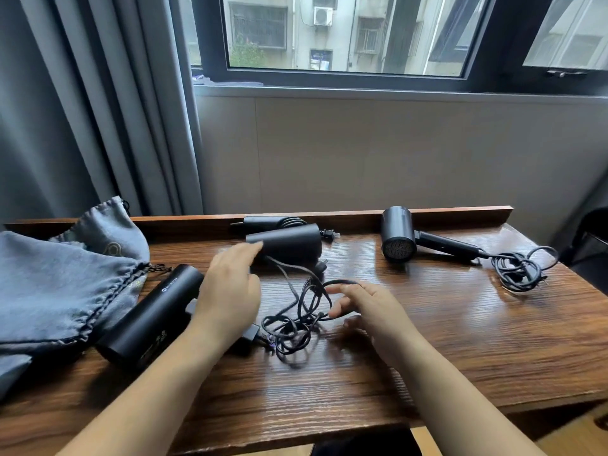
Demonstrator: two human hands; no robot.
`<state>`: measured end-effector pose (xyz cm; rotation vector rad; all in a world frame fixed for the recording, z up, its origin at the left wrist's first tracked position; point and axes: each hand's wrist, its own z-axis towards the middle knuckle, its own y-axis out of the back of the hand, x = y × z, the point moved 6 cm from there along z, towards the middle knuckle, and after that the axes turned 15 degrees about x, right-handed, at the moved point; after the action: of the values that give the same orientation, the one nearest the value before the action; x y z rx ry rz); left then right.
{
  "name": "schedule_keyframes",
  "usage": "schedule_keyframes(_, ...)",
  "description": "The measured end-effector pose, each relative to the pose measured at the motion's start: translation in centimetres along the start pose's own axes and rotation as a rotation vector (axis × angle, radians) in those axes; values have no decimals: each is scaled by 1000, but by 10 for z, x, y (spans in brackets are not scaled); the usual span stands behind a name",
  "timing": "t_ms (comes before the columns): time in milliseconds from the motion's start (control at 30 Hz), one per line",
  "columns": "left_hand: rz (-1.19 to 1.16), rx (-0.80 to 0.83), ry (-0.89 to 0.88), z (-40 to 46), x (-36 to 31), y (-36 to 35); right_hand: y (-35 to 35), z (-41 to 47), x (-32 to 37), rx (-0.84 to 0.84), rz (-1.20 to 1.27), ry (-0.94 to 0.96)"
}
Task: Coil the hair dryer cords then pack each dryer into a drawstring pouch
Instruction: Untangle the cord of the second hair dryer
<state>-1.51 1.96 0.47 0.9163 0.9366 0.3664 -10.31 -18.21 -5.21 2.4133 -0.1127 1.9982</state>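
pouches (pixel 65 284) lie flat beside dryers (pixel 154 317)

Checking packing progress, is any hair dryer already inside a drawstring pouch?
No, the three dryers lie bare on the table; the grey pouches sit beside them.

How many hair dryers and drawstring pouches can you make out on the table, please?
Hair dryers: 3
Drawstring pouches: 2
Total: 5; another dryer may lie behind the middle one, and the pouches overlap.

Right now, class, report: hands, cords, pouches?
Left hand open over near dryer. Right hand fingering loose cord tangle. Pouches empty, left. Nothing packed.
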Motion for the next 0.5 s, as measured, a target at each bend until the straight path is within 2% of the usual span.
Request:
schedule_keyframes(67,104,-31,-306,-10,-40,-2,-3,0,1,16,0,-20)
schedule_keyframes(133,246,78,-557,-18,-71,-22,-5,-1,2,17,-18,-25)
schedule_keyframes(167,350,122,-618,-18,-78,-34,-5,-1,2,22,-41,-21)
schedule_keyframes(267,507,209,-604,-7,-66,-61,-5,-1,1,47,-88,-9)
schedule_keyframes(333,461,213,-581,0,-55,-63,-3,-2,0,40,-73,-15)
schedule_keyframes(400,402,150,-533,1,-50,-53,-1,-3,-2,31,-35,-9)
schedule_keyframes(500,172,108,-483,-3,-49,-37,-2,1,-6,49,34,8)
